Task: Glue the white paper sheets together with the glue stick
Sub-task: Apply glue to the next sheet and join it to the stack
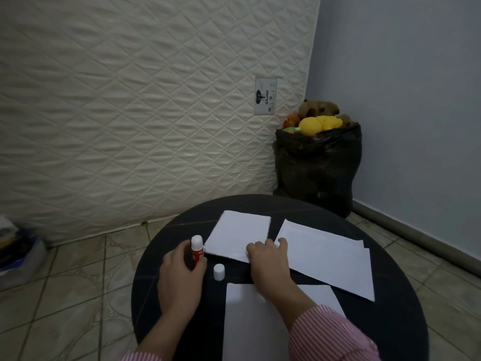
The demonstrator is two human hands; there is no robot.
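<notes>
A round black table (385, 321) carries three white paper sheets. One small sheet (238, 234) lies at the far middle, a larger sheet (330, 259) at the right, and a third sheet (255, 324) near me. My left hand (179, 277) grips a red glue stick (197, 250) that stands upright with its white tip up. Its white cap (219, 272) stands alone on the table just right of that hand. My right hand (268, 261) rests on the near edge of the small sheet, its fingertips hidden under the curl of the hand.
A quilted mattress (143, 100) leans against the wall behind the table. A black bag (317, 168) full of plush toys stands in the corner at the right. Tiled floor (65, 295) surrounds the table, with some boxes (15, 246) at the far left.
</notes>
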